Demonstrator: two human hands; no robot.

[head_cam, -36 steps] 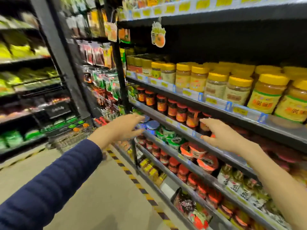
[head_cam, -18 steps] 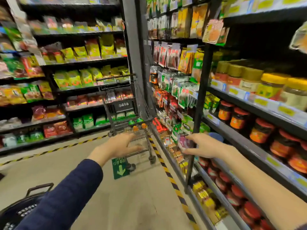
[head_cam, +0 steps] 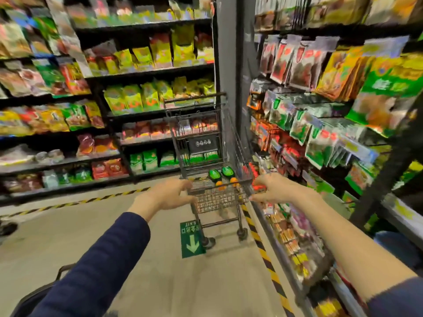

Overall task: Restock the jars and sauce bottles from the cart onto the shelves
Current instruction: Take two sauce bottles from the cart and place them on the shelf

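Two hands reach forward toward a small wire cart [head_cam: 217,193] standing in the aisle, close to the shelving on the right. Left hand [head_cam: 170,195] is at the cart's near left corner, fingers spread and loosely curled, grip open, holding nothing; whether it touches the basket rim is hard to tell through blur. Right hand [head_cam: 273,188] is at the cart's near right corner, fingers loosely curled, grip also open and empty as far as the frame shows. Left arm wears a dark blue sleeve [head_cam: 91,271]; right forearm is bare with the sleeve pushed up near the elbow.

Task items sit inside the cart basket: two green caps [head_cam: 220,173] toward the back and orange caps [head_cam: 226,183] just in front of them, bottles or jars below too blurred to identify. Cart's handle bar [head_cam: 194,97] is on the far side, away from the person.

Shelves [head_cam: 320,133] on the right hold hanging green, red and yellow packets. Back wall shelving [head_cam: 146,74] carries yellow, green and red bags. Green floor sign [head_cam: 192,239] with a white arrow lies beside the cart's near left wheel. Yellow-black hazard tape [head_cam: 263,248] runs along the floor by the right shelf base. Dark basket handle [head_cam: 61,269] shows at lower left.
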